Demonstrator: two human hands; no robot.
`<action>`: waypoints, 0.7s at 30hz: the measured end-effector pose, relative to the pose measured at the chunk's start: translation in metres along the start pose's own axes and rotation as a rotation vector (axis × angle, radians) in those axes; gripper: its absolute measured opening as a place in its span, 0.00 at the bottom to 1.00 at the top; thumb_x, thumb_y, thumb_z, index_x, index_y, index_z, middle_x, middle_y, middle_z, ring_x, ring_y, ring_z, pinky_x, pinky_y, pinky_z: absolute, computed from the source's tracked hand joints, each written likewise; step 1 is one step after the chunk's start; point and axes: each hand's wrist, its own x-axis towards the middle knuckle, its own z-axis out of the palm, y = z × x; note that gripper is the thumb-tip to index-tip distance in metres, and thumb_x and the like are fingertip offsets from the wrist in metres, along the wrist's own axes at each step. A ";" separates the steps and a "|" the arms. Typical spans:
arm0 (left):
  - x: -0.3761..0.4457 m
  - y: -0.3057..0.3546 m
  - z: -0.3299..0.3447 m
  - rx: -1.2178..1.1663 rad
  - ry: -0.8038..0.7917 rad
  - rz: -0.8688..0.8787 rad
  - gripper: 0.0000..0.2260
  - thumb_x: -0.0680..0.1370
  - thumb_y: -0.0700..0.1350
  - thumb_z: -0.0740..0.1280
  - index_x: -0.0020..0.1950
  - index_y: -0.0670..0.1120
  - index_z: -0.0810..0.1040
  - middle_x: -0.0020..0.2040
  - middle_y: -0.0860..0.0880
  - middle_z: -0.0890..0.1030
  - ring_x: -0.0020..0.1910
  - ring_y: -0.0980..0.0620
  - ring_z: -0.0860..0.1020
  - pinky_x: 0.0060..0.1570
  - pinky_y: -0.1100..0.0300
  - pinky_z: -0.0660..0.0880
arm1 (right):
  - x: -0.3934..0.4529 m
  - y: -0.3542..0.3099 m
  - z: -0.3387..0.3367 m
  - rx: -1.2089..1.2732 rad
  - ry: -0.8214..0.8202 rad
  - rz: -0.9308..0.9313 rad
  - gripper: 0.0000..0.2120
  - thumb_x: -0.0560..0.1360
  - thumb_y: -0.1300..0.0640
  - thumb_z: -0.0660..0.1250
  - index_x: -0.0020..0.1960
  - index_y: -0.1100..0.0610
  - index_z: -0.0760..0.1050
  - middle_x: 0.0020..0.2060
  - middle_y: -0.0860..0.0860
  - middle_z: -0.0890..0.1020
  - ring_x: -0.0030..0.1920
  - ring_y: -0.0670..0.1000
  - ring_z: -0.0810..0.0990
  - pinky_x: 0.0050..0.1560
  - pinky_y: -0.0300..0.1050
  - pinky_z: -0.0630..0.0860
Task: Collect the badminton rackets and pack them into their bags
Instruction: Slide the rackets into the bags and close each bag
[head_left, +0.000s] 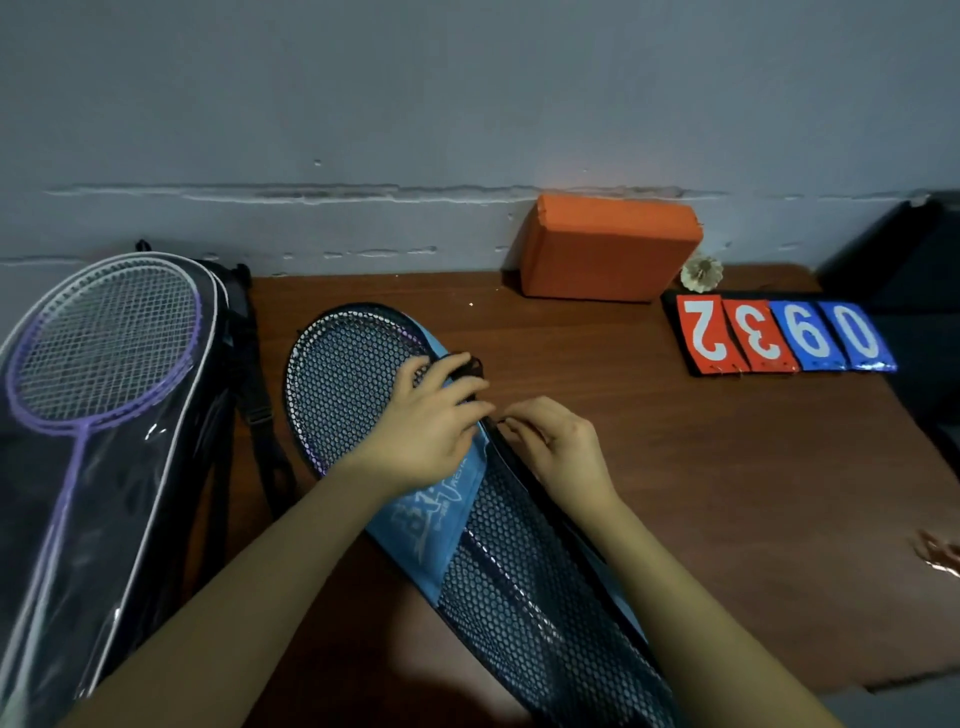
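The mesh bag (483, 519) lay near the middle of the tabletop (675, 467), a racket (343, 384) inside it. Left of the mesh bag lay a clear-fronted bag (104, 493) holding another racket (104, 338). Behind the mesh bag a block (608, 249) stood against the wall (467, 104). Right of the mesh bag lay a scoreboard (784, 335), a shuttlecock (702, 273) just behind it. Both hands rested on the mesh bag, the left hand (421, 431) on its head end, the right hand (561, 441) at its edge.

Black open mesh and matt blue cloth bag (431, 525), glossy clear plastic bag (130, 467), brown wood-grain table (675, 467).
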 end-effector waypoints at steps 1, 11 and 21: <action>-0.004 0.003 0.000 -0.003 0.004 -0.032 0.12 0.72 0.44 0.69 0.55 0.50 0.81 0.59 0.50 0.79 0.66 0.42 0.70 0.61 0.46 0.52 | 0.000 0.001 0.000 0.036 -0.001 0.013 0.06 0.74 0.61 0.65 0.48 0.53 0.79 0.42 0.43 0.79 0.43 0.48 0.80 0.43 0.52 0.79; -0.007 0.001 0.005 0.034 0.127 -0.068 0.09 0.76 0.48 0.64 0.51 0.52 0.82 0.52 0.53 0.83 0.58 0.46 0.78 0.63 0.46 0.58 | -0.011 0.001 -0.011 -0.128 -0.047 -0.156 0.08 0.72 0.65 0.67 0.49 0.58 0.81 0.42 0.49 0.82 0.41 0.49 0.80 0.39 0.44 0.76; 0.008 0.003 0.034 -0.182 0.052 -0.410 0.08 0.77 0.47 0.65 0.54 0.51 0.82 0.59 0.51 0.80 0.68 0.49 0.69 0.69 0.46 0.49 | -0.055 0.025 -0.043 -0.166 -0.106 -0.012 0.07 0.73 0.61 0.67 0.48 0.54 0.81 0.39 0.46 0.81 0.38 0.47 0.79 0.39 0.48 0.77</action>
